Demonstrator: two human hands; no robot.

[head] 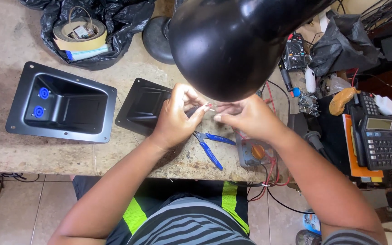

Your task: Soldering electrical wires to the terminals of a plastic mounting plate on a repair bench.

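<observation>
Both hands, left hand and right hand, pinch thin wire ends together at frame centre under the black lamp, seemingly mid-twist; joining them calls for steady fingers, blue-handled cutters lying just below on the tabletop.

Grey-striped shirt, bare forearms, black shorts with neon-yellow stripes.

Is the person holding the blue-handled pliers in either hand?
No. The blue-handled pliers lie on the table below the left hand and right hand, which pinch thin wires between them.
</observation>
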